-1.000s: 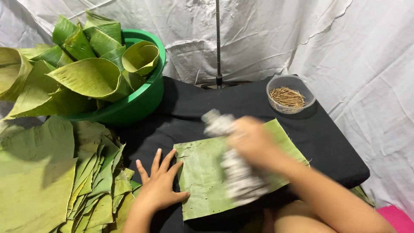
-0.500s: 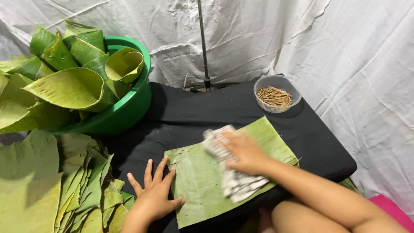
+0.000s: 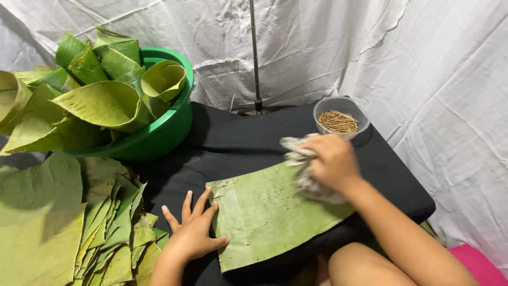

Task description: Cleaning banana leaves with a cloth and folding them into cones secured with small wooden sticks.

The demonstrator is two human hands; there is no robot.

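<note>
hands are busy on a black table (image 3: pixel 238 143). a banana leaf piece (image 3: pixel 267 212) lies flat on it, near the front edge. the leaf is green with small dark specks.

the right hand (image 3: pixel 333 161) sits at the leaf's 1 o'clock corner. its fingers are curled tight around a crumpled grey-white cloth (image 3: pixel 301 164), and the cloth presses on the leaf. part of the cloth sticks out at 9 o'clock from the hand, and part lies under the wrist.

the left hand (image 3: pixel 193 230) lies flat with fingers spread wide. it grips nothing. its fingertips touch the leaf's 9 o'clock edge and its palm rests on the black table.

at 12 o'clock from the right hand, very near, stands a small clear plastic bowl (image 3: pixel 341 114) with thin brown sticks (image 3: pixel 338 122) inside. they look like toothpicks.

at 10 o'clock from the leaf, well apart, a green plastic basin (image 3: pixel 169 127) holds rolled and folded banana leaves (image 3: pixel 106 90). some spill over its rim.

at 9 o'clock from the left hand, just beside it, is a stack of cut banana leaves (image 3: pixel 63 222), piled in layers.

a thin black pole (image 3: pixel 255 53) stands up behind the table at 12 o'clock. white wrinkled sheet (image 3: pixel 370 47) hangs all around. something pink (image 3: pixel 479 265) shows at 4 o'clock, in the corner. a bare knee (image 3: pixel 360 265) shows under the right arm.
</note>
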